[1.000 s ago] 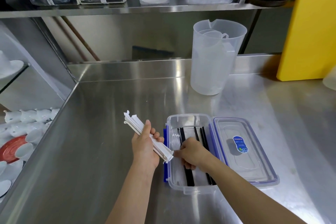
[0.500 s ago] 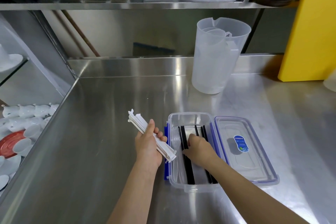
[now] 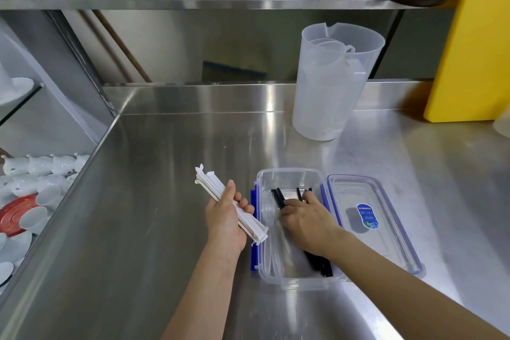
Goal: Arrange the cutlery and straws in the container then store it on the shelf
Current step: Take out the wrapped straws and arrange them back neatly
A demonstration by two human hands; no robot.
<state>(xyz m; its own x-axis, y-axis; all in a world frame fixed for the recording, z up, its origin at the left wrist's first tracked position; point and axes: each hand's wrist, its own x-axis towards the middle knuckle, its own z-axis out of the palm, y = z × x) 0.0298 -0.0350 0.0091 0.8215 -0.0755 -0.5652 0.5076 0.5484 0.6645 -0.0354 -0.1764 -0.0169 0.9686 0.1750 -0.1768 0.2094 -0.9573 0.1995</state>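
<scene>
The steel counter (image 3: 165,201) is carrying every item in use, and the steel shelf (image 3: 193,4) above it is holding lidded clear tubs and dark bins. A translucent jug (image 3: 331,96) is standing upright at the back of the counter with a smaller jug nested inside it. The clear container (image 3: 289,178) is sitting open near the front edge, and its lid (image 3: 372,218) is lying flat, just beside it on the right. Inside the container, black straws (image 3: 277,197) are lying lengthwise beside clear plastic cutlery (image 3: 267,210) along the left wall. The right hand (image 3: 306,225) is reaching into the container, fingers resting on the black straws; whether it is gripping them cannot be told. The left hand (image 3: 225,221) is clenching a bundle of paper-wrapped straws (image 3: 209,183) just left of the container.
</scene>
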